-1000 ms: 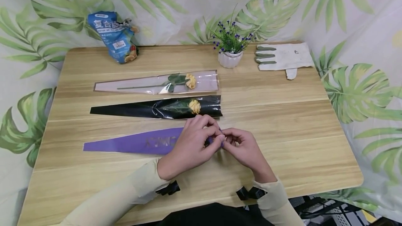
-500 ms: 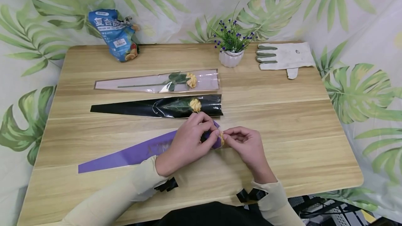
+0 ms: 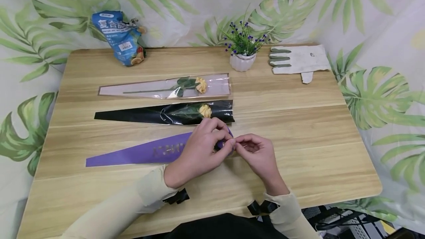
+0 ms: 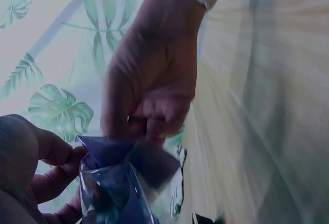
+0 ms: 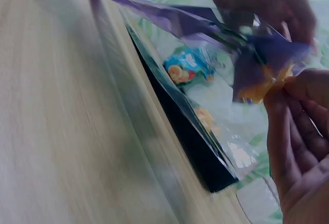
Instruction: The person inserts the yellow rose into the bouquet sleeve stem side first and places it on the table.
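My left hand (image 3: 204,150) grips the wide end of a purple flower sleeve (image 3: 132,152), whose narrow end points left above the table. The sleeve's clear front (image 4: 105,188) shows in the left wrist view. My right hand (image 3: 260,154) meets the left at the sleeve's mouth, its thumb and forefinger pinching the yellow rose (image 5: 259,88) there. In the right wrist view the yellow petals stick out of the purple mouth. The head view has most of this flower behind the fingers.
Beyond the hands lie a black sleeve (image 3: 132,115) and a pale pink sleeve (image 3: 219,86), each with a yellow rose. A blue pouch (image 3: 116,36), a white flower pot (image 3: 243,62) and a work glove (image 3: 305,59) are along the table's back edge.
The purple sleeve's narrow end swung toward me, then partly back up. My right hand drew slightly away and has returned close to the left. The other sleeves stay put.
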A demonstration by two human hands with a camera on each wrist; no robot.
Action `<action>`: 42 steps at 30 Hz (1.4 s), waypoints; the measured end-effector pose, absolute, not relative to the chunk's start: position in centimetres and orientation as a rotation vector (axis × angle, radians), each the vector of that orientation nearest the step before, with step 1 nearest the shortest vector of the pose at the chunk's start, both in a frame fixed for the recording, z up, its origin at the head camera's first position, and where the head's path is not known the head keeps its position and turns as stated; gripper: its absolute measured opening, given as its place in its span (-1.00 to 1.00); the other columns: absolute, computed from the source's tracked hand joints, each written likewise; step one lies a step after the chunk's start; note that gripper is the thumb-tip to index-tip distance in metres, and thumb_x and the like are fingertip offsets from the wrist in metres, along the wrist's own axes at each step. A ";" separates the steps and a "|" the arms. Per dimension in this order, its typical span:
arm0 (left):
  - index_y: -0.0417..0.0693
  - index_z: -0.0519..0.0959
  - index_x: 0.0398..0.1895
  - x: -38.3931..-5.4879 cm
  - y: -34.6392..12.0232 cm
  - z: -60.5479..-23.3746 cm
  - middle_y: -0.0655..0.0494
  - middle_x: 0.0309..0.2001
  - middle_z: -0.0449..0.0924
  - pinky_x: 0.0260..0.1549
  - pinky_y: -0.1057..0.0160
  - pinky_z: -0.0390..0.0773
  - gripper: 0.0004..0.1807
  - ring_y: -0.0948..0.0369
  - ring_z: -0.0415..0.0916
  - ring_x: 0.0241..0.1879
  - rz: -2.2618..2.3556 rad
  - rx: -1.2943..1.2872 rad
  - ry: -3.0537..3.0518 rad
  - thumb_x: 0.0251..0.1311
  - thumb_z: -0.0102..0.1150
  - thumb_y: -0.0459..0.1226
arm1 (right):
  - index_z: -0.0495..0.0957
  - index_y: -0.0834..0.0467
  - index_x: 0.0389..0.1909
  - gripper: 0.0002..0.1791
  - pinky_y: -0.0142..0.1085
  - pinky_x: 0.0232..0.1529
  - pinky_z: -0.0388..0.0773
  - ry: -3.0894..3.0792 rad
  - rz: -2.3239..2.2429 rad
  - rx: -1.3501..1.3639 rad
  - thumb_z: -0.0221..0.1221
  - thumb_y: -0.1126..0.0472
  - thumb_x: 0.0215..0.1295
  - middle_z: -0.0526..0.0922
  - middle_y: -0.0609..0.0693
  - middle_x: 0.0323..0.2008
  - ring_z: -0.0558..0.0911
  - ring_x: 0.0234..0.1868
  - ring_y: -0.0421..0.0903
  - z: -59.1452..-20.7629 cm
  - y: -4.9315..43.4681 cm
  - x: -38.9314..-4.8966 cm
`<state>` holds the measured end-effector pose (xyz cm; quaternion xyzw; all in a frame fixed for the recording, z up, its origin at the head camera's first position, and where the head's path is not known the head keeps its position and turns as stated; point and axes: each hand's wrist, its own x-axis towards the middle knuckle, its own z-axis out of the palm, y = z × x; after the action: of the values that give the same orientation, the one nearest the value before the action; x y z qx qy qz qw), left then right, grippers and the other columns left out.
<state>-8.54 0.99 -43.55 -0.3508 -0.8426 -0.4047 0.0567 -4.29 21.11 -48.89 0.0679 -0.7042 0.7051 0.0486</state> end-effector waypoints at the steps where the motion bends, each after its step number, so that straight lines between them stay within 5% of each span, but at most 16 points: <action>1: 0.05 0.72 -0.40 -8.5 1.1 -43.5 0.18 -0.08 0.54 -0.06 0.10 0.37 -0.79 0.14 0.37 -0.08 -1.229 -1.067 -2.554 0.36 0.22 -0.12 | 0.67 0.39 -0.24 -0.90 -0.30 -0.31 0.66 -2.154 2.118 0.242 0.31 0.53 0.24 0.73 0.17 -0.28 0.71 -0.32 -0.06 -48.9 21.0 -4.3; 9: 0.07 0.71 -0.42 -8.7 0.8 -43.4 0.19 -0.09 0.52 -0.06 0.10 0.35 -0.83 0.16 0.36 -0.05 -1.339 -0.994 -2.565 0.34 0.25 -0.17 | 0.65 0.41 -0.21 -0.93 -0.34 -0.31 0.58 -2.172 2.100 0.374 0.25 0.50 0.32 0.69 0.17 -0.28 0.62 -0.34 -0.09 -49.0 20.9 -4.0; 18: 0.06 0.71 -0.40 -8.6 0.8 -43.4 0.23 -0.09 0.50 -0.11 0.17 0.34 -0.83 0.21 0.31 -0.06 -1.517 -0.960 -2.538 0.37 0.24 -0.19 | 0.67 0.40 -0.01 -0.74 -0.27 -0.19 0.61 -2.149 2.096 0.648 0.12 0.57 0.36 0.68 0.17 -0.02 0.64 -0.19 0.03 -49.1 21.7 -3.7; 22: 0.06 0.70 -0.42 -8.4 0.8 -43.1 0.23 -0.09 0.50 -0.12 0.17 0.34 -0.82 0.21 0.32 -0.08 -1.519 -0.946 -2.533 0.36 0.24 -0.19 | 0.68 0.32 0.04 -0.68 -0.30 -0.30 0.50 -2.185 2.003 0.777 0.15 0.58 0.33 0.66 0.15 -0.01 0.57 -0.25 -0.01 -49.0 21.5 -3.9; 30: 0.07 0.69 -0.46 -8.2 0.9 -43.0 0.23 -0.07 0.51 -0.06 0.12 0.30 -0.79 0.21 0.32 -0.06 -1.426 -1.009 -2.579 0.36 0.24 -0.17 | 0.70 0.33 -0.15 -0.80 -0.27 -0.15 0.61 -2.170 2.115 0.630 0.16 0.56 0.36 0.68 0.16 -0.06 0.64 -0.08 0.01 -49.1 21.4 -4.3; 37: 0.12 0.62 -0.52 -7.9 1.2 -43.0 0.22 -0.07 0.50 -0.04 0.11 0.29 -0.75 0.22 0.32 -0.07 -1.401 -1.056 -2.545 0.38 0.18 -0.17 | 0.75 0.25 -0.22 -0.77 -0.32 -0.43 0.37 -2.130 2.046 0.686 0.26 0.59 0.25 0.69 0.09 -0.28 0.46 -0.43 -0.08 -49.0 20.9 -4.7; 42: 0.09 0.64 -0.50 -7.9 1.3 -42.9 0.19 -0.08 0.51 -0.07 0.12 0.29 -0.77 0.21 0.33 -0.13 -1.392 -1.078 -2.498 0.36 0.16 -0.19 | 0.73 0.23 -0.32 -0.80 -0.33 -0.45 0.34 -2.105 2.071 0.652 0.29 0.59 0.22 0.62 0.05 -0.39 0.40 -0.50 -0.10 -48.9 20.6 -4.8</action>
<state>-7.91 1.30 -42.90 -0.3525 -0.8166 -0.4551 0.0428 -4.85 20.61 -48.88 0.2151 -0.6948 0.6837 0.0586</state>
